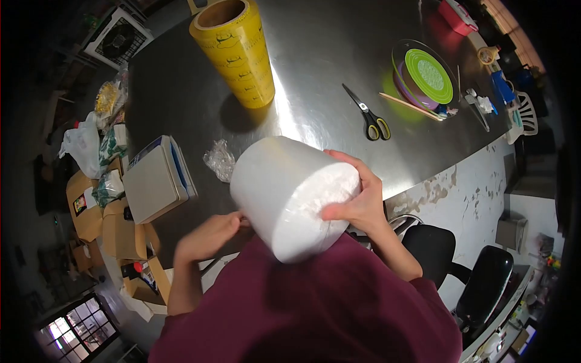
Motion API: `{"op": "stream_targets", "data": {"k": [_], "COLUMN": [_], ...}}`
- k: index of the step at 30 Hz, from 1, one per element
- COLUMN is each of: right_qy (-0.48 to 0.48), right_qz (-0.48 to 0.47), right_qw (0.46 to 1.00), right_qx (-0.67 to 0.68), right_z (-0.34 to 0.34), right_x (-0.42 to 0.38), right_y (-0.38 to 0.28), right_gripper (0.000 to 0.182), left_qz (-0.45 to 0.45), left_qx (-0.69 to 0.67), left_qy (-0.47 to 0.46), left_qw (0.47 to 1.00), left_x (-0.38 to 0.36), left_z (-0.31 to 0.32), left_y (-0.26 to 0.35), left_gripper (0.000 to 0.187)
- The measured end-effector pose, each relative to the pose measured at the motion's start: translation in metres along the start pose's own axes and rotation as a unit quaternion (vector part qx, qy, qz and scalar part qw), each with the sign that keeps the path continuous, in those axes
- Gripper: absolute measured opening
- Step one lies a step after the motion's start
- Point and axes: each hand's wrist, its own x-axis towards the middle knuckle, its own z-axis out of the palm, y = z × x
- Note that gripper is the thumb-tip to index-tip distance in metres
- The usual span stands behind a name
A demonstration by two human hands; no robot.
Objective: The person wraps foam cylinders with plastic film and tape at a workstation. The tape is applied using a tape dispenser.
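A large white roll (pixel 275 181) is tilted close to my chest, over the near edge of the metal table. My right hand (pixel 362 202) grips its right end, with the thumb on the end face and the fingers round the far side. At the roll's lower left is my left hand (pixel 212 236), its fingers close together by the roll's edge; their tips are partly hidden. Crumpled clear plastic (pixel 219 161) lies just left of the roll. Beyond stands a tall yellow printed roll (pixel 239 57). Black and yellow scissors (pixel 370 118) lie with blades parted.
The metal table (pixel 327 54) holds a stack of books or folders (pixel 154 181) at left and a green-topped round container (pixel 428 77) at right. Cardboard boxes (pixel 121 236) and plastic bags (pixel 85 145) stand along the left. Black chairs (pixel 430 248) are at lower right.
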Motion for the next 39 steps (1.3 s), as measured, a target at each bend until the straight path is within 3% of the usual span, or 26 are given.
{"op": "stream_targets", "data": {"k": [3,6,8,10,17,20,23,25,27,31,37,39], "right_qy": [0.009,0.051,0.101,0.153,0.123,0.1,0.05,0.038,0.038,0.06,0.06,0.055], "right_qz": [-0.14,-0.173,-0.259,-0.331,-0.331,-0.368,-0.349,-0.237,-0.204,-0.284,-0.316,-0.336], "right_qw": [0.982,0.97,0.921,0.837,0.895,0.879,0.918,0.969,0.977,0.933,0.914,0.906], "right_qx": [-0.129,-0.165,-0.272,-0.408,-0.274,-0.286,-0.182,-0.057,-0.045,-0.211,-0.249,-0.252], "right_z": [0.009,0.018,0.026,0.031,0.031,0.029,0.024,0.025,0.022,0.018,0.023,0.024], "right_x": [0.016,0.04,0.056,0.067,0.074,0.064,0.062,0.063,0.065,0.067,0.06,0.059], "right_y": [0.001,0.004,0.003,0.0,0.015,0.019,0.032,0.033,0.032,0.019,0.0,-0.002], "right_gripper": [0.087,0.086,0.093,0.1,0.13,0.139,0.12,0.104,0.086,0.054,0.055,0.059], "left_qz": [-0.031,0.101,0.152,0.178,0.193,0.215,0.217,0.178,0.173,0.156,0.198,0.189], "left_qx": [-0.256,-0.499,-0.545,-0.568,-0.551,-0.534,-0.497,-0.505,-0.542,-0.603,-0.649,-0.64], "left_qy": [0.111,0.124,0.122,0.12,0.138,0.174,0.235,0.253,0.227,0.146,0.07,0.103], "left_qw": [0.96,0.852,0.816,0.795,0.8,0.799,0.807,0.806,0.79,0.769,0.732,0.738], "left_x": [0.023,0.049,0.062,0.069,0.072,0.081,0.09,0.094,0.098,0.096,0.099,0.098], "left_z": [0.034,0.032,0.025,0.021,0.021,0.023,0.026,0.023,0.019,0.017,0.025,0.026], "left_y": [-0.028,-0.002,0.012,0.023,0.036,0.026,0.015,0.019,0.023,0.034,0.034,0.035], "left_gripper": [0.068,0.072,0.072,0.074,0.074,0.076,0.077,0.078,0.081,0.084,0.083,0.082]}}
